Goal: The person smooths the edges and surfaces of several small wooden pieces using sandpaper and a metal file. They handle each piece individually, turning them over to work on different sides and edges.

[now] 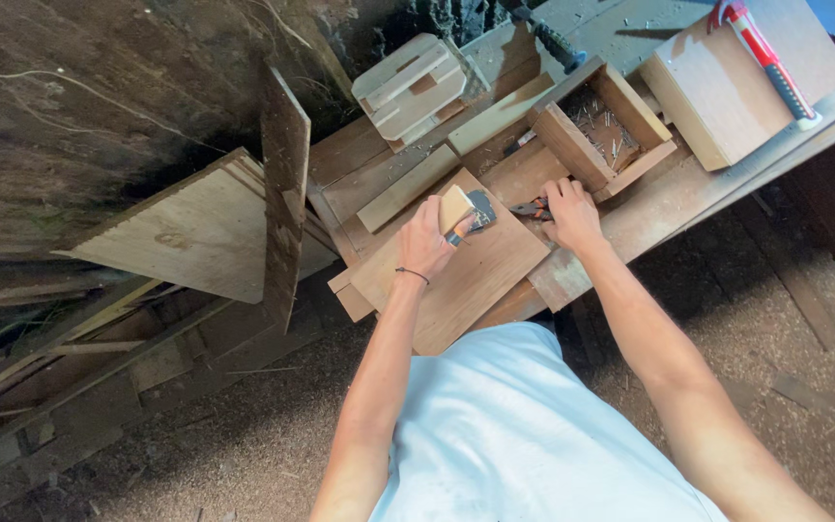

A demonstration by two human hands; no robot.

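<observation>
Small wood block (pixel 455 206) in left hand (pixel 425 242), pliers (pixel 532 207) under right hand (pixel 569 215).

My tabletop (pixel 674 198) is a run of rough, dusty planks, and right in front of me a square plywood board (pixel 466 275) lies flat on it, with a loose wooden strip (pixel 406 189) beside its far corner. Further along sit an open wooden box (pixel 603 130) holding nails, a small slatted wooden piece (pixel 413 89), and a closed plywood box (pixel 727 82) with a red-handled hammer (pixel 765 58) resting on top. The floor (pixel 775 329) below is bare dirt strewn with sawdust and wood scraps.
</observation>
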